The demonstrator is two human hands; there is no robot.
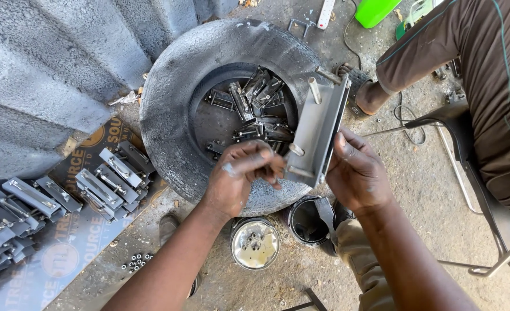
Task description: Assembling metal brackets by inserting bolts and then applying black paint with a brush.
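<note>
- Grey metal brackets lie stacked in rows at the far left, on a printed sheet of cardboard spread over the ground.
- Small nuts sit in a loose cluster on the concrete just beside the cardboard's edge.
- Next comes a worn tyre lying flat, its centre well holding a heap of dark metal clips and fittings.
- The left hand hovers over the tyre's near rim, fingers pinched together on the lower corner of a grey metal plate; what sits between the fingertips is too small to tell.
- That plate stands tilted on edge above the tyre's right side, two bolts sticking out of its upper face.
- The right hand grasps the plate's right edge, thumb pressed along it.
- Two round tins rest on the ground below the hands.
- Another person's sleeve and a chair frame fill the right side.
</note>
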